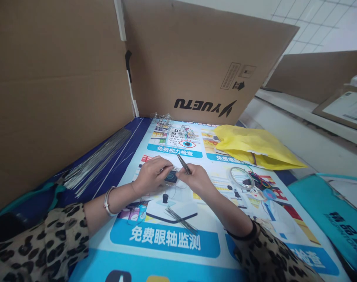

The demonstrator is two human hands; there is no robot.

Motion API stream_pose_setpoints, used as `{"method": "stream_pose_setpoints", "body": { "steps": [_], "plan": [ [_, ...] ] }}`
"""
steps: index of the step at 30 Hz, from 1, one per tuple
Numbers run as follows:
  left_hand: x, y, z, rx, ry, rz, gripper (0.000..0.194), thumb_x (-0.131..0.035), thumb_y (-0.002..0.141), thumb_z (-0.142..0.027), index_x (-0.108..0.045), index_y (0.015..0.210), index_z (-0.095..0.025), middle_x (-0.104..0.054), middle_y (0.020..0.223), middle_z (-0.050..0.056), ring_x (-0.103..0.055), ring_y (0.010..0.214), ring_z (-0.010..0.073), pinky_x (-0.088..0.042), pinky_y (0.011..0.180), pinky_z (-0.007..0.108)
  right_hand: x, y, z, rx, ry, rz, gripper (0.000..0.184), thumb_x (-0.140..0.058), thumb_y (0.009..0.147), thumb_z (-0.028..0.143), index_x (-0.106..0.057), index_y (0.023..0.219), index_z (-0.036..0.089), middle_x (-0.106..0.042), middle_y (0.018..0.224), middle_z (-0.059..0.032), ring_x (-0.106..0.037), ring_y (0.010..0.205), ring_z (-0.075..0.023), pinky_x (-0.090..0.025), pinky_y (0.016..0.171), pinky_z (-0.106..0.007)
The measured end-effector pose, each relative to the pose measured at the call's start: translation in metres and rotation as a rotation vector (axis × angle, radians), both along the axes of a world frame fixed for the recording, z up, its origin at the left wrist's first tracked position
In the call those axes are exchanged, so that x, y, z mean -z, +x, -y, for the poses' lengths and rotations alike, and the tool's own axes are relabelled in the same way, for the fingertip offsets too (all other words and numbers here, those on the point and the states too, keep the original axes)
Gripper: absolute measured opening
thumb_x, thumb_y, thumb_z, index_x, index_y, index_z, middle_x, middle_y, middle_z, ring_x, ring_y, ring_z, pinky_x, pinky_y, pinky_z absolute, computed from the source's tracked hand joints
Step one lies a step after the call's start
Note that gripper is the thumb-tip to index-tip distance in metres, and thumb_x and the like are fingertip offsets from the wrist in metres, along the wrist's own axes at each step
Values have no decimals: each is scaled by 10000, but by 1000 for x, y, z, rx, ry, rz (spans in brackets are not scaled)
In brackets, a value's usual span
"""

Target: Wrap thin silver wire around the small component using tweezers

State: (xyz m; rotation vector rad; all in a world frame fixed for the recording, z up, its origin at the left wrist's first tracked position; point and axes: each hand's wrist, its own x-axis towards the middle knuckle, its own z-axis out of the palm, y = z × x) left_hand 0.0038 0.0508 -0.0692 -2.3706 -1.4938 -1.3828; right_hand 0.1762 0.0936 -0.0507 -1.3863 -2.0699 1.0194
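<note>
Craft workspace: metal tool (pixel 183 163), wires (pixel 98 161), cardboard panels (pixel 202 62)

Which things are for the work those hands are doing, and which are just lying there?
Probably for the work:
pliers in the right hand
long straight wires
short wires near the hands
wire coil

Probably just lying there:
yellow bag
turquoise bag

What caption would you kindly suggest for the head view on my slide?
Right hand holding a metal tool, left hand close by, over a poster bearing wires.
</note>
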Motion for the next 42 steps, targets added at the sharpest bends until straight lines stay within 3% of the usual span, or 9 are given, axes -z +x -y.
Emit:
{"method": "stream_pose_setpoints", "body": {
  "steps": [17,27,31,36,42],
  "plan": [
    [-3,-10,-3,65,-72,33,120,-492,867,-200,-556,772,-165,-619,753,18,-536,733,127,-403,716,264,2,10,-3,-134,34,-9,340,-503,756,504,-556,675,178,-477,584,29,-430,578,-112,-308,521,-224],
    [-1,-11,-3,74,-77,-1,112,-494,870,-215,-569,807,-162,-621,739,20,-550,707,122,-425,675,248,0,27,-10,-35,165,-46,441,-394,834,538,-615,1029,211,-626,780,-15,-553,684,-149,-401,620,-256],
    [2,-12,-4,56,-38,-92,132,-486,878,-241,-581,830,-163,-635,746,25,-567,714,129,-429,681,256,-4,35,-13,-36,225,161,441,-401,844,536,-574,1112,231,-655,822,-22,-588,713,-163,-402,632,-260],
    [6,-13,-5,51,-21,-189,156,-458,893,-253,-576,840,-166,-647,770,31,-577,743,138,-425,720,275,-11,37,-13,-153,446,606,355,-435,852,514,-622,961,233,-651,865,-48,-593,798,-185,-373,628,-257],
    [5,-11,-3,53,-9,-230,151,-444,897,-234,-561,832,-165,-642,773,29,-578,751,141,-414,727,278,-19,31,-6,-262,591,756,325,-432,873,469,-645,965,241,-647,860,-65,-586,827,-192,-362,664,-269]
  ]
}}
